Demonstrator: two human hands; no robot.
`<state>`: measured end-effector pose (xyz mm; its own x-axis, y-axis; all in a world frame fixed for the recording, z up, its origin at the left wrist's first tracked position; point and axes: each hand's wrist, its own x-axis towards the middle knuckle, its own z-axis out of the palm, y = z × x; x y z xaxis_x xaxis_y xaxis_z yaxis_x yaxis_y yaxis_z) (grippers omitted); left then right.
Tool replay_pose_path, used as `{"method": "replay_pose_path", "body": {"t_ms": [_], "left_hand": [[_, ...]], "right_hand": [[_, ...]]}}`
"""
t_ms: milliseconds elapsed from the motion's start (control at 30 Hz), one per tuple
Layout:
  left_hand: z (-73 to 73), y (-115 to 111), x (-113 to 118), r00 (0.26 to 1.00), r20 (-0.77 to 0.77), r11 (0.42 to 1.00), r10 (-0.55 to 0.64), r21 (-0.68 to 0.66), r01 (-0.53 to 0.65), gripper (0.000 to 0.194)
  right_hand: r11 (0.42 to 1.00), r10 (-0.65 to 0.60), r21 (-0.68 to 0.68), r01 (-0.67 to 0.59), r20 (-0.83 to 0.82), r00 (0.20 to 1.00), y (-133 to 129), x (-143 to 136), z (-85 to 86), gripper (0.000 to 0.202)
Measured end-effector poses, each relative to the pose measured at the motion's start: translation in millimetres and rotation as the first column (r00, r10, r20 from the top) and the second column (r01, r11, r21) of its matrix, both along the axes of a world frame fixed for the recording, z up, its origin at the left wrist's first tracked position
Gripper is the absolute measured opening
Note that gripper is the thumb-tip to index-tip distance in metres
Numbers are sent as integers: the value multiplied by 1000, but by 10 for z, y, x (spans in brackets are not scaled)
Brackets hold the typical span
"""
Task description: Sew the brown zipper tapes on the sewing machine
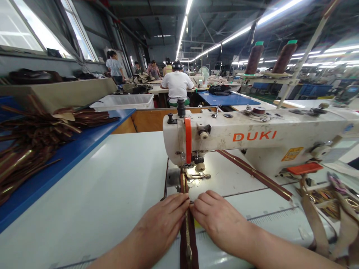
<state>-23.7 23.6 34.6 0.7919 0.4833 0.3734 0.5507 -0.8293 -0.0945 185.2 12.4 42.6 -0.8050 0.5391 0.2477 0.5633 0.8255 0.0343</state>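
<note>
A brown zipper strip [187, 228] with gold teeth runs from the near table edge up under the presser foot [193, 175] of a white sewing machine [252, 140]. My left hand [162, 222] lies flat on the left side of the strip, fingertips pressing it to the table. My right hand [221, 220] presses on its right side, fingertips almost touching the left hand's. Both hands sit just in front of the needle area.
A second brown zipper strip [255, 173] lies diagonally behind the machine arm. A pile of brown strips [36, 138] rests on a blue board at left. Tan straps [316, 220] hang at right. Two thread cones [254, 58] stand behind. Other people work at far tables.
</note>
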Motion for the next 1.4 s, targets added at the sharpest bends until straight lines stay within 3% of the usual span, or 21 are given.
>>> {"method": "replay_pose_path", "body": {"t_ms": [333,500,900,1400], "left_hand": [[46,228,71,999,-43,997,10,75,-7,34],[-3,315,75,996,-41,993,83,87,-79,35],[-9,264,68,993,-83,981,83,181,-67,39],[-29,297,91,987,65,989,147,-40,-145,35]], "right_hand": [[997,-19,74,21,-27,999,286,-17,-18,5],[996,-48,76,50,-23,999,418,-50,13,5],[984,-172,40,174,-57,983,513,-101,-16,11],[976,-203,42,212,-156,967,491,-50,-116,5]]}}
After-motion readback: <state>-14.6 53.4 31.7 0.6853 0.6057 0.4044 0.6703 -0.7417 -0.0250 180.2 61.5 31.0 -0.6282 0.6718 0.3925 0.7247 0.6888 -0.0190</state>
